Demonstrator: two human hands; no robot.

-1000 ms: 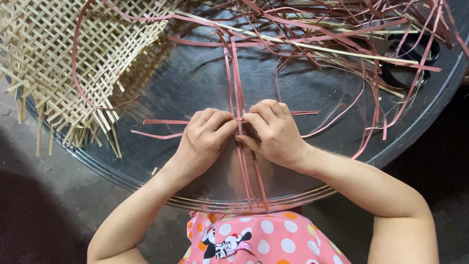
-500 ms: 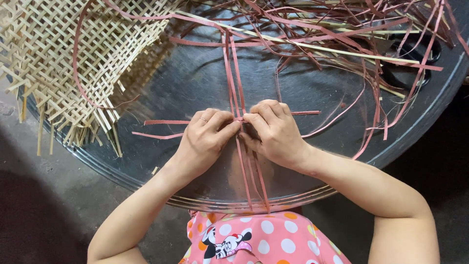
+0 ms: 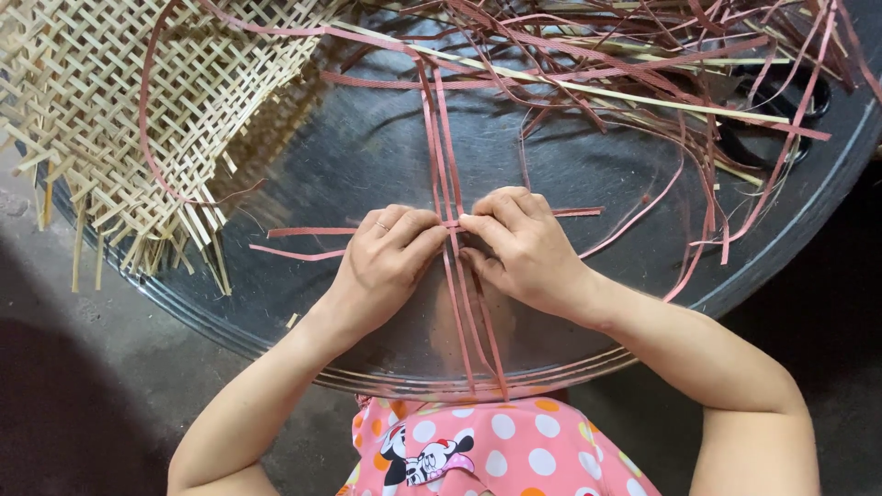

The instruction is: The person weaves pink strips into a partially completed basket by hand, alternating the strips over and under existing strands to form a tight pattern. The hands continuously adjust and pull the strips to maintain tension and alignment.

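Several long pink-red flat strips (image 3: pixel 439 138) run toward me across a round metal tray (image 3: pixel 367 156). Two shorter pink strips (image 3: pixel 303 232) lie crosswise under my fingers. My left hand (image 3: pixel 386 262) pinches the crossing point from the left, fingers curled on the strips. My right hand (image 3: pixel 519 248) pinches the same crossing from the right, its fingertips meeting the left hand's. Both hands rest on the tray near its front edge.
A woven lattice mat of pale bamboo strips (image 3: pixel 138 119) lies over the tray's left rim. A tangle of loose pink strips (image 3: pixel 661 73) and a few pale ones fills the far right. Grey concrete floor (image 3: pixel 83 367) lies below. My pink polka-dot clothing (image 3: pixel 478 450) shows at the bottom.
The hands stay at the crossing; fingers shift only slightly. The long strips have barely moved.
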